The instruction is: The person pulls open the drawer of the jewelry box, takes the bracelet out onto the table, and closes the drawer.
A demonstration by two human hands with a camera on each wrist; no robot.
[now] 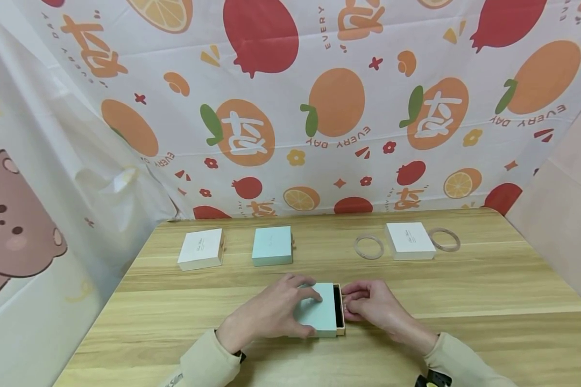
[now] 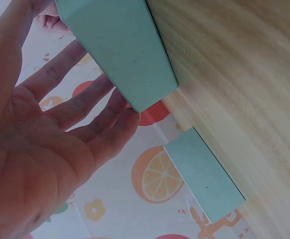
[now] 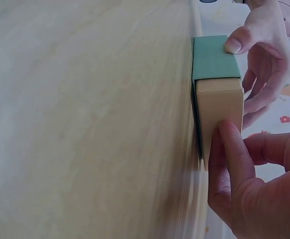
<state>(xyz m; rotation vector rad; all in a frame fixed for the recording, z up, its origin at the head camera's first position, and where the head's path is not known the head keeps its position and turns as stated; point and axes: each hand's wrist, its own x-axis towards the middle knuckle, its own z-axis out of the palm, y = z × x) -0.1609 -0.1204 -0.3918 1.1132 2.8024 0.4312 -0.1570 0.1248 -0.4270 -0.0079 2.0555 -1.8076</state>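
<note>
A mint-green drawer box lies on the table in front of me. Its beige drawer sticks out a little on the right, showing a dark inside in the head view. My left hand holds the sleeve from the left, thumb on the near side and fingers reaching across the top toward the far side. At the drawer's front end, my right hand has its thumb and fingertips drawn together. In the right wrist view a fingertip lies on the beige face; any pull there is hidden by the fingers.
Behind the hands stand a white box at the left, another mint-green box, and a white box at the right. One pale ring lies left of that white box, another ring at its right side. A fruit-print curtain hangs behind the wooden table.
</note>
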